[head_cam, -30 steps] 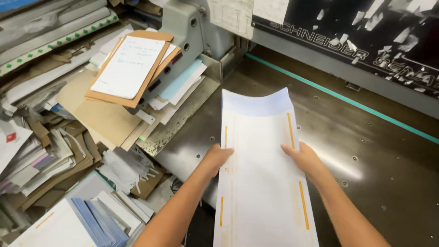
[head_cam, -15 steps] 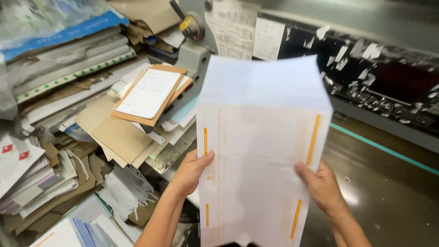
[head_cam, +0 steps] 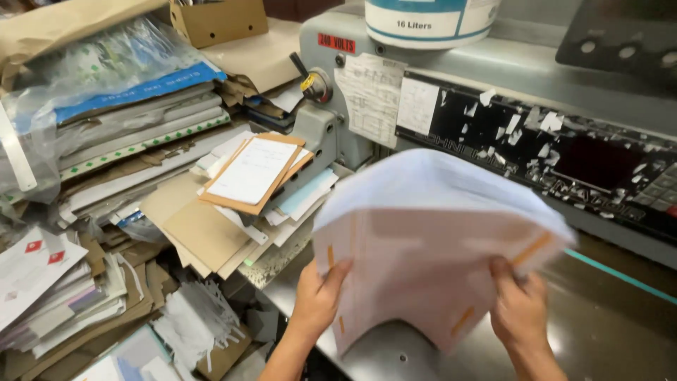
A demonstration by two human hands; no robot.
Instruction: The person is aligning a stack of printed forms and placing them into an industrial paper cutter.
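Sheets could slip from the bowed white, orange-striped paper stack [head_cam: 430, 247], since left hand [head_cam: 317, 296] and right hand [head_cam: 518, 310] pinch only its lower edges.

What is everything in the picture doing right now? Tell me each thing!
Paper stack: lifted off the table, bent, blurred.
Left hand: gripping the stack's left edge.
Right hand: gripping its right edge.
Clipboard: lying flat on piled cardboard.
Bucket: standing upright on the machine.
Metal table: under the lifted stack.

Left hand [head_cam: 319, 300]: we reach it up and forward, fingers curled in a grip.
Right hand [head_cam: 520, 310]: we raise it likewise, fingers clenched.
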